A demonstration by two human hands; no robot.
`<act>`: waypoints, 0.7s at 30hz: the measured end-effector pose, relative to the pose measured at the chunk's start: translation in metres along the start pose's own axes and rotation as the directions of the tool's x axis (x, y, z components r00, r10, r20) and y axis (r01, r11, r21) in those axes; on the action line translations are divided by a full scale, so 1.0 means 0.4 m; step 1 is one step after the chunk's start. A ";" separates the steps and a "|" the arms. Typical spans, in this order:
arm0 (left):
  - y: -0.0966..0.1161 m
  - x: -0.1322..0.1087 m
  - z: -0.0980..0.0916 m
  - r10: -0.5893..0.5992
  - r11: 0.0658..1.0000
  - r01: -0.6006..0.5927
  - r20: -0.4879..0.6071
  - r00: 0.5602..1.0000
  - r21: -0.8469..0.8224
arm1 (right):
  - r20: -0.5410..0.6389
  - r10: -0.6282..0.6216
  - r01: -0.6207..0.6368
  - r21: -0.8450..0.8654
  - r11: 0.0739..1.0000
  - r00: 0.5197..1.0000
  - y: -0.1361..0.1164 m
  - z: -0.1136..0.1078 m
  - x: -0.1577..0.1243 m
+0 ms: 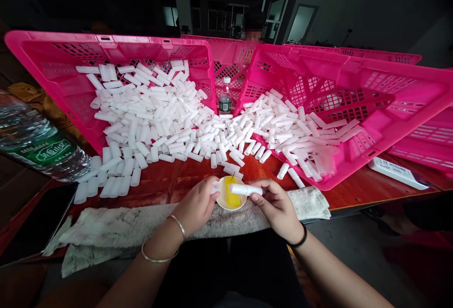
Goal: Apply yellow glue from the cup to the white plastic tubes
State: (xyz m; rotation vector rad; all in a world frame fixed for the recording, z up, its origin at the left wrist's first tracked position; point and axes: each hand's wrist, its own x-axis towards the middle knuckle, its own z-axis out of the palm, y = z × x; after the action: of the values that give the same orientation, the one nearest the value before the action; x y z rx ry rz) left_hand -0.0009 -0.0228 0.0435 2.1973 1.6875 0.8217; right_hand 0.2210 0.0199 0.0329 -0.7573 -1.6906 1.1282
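Note:
My right hand (pixel 278 206) pinches a white plastic tube (pixel 246 190) near its right end, holding it level over a small round dish (pixel 222 202). In the dish lies a yellow block (pixel 232 194) with a thin stick-like piece standing at its top. To the left of the dish, my left hand (pixel 199 201) closes its thumb and fingers around a short white piece (pixel 215 186), mostly hidden by the fingers. Beyond both hands spreads a big heap of white tubes (pixel 152 114), spilling from two tipped pink crates onto the red-brown tabletop.
The left pink crate (pixel 46 57) and right pink crate (pixel 396 79) lean with their openings toward me. A small bottle (pixel 225 96) stands between them. At far left is a large water bottle (pixel 38 140) beside a dark flat panel (pixel 33 220). A stained towel (pixel 116 223) covers the front edge.

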 end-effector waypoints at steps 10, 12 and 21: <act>0.180 -0.042 -0.033 0.022 0.965 0.053 0.278 0.960 -0.258 | 0.349 -0.233 0.359 -0.359 0.861 0.908 -0.132 -0.020 0.017; 0.223 -0.061 -0.014 -0.002 0.875 0.180 0.367 0.930 -0.450 | 0.337 -0.309 0.434 -0.408 0.803 0.889 -0.144 -0.009 -0.002; 0.175 -0.072 -0.010 0.032 0.999 -0.030 0.124 0.992 -0.018 | 0.121 0.107 0.009 -0.704 0.710 0.987 -0.136 -0.168 -0.194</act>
State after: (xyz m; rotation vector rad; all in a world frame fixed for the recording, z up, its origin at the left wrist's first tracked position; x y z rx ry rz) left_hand 0.0484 -0.0716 0.0747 2.2202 1.5863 0.6874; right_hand 0.3126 -0.0444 0.0646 -1.2128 -2.2814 0.5398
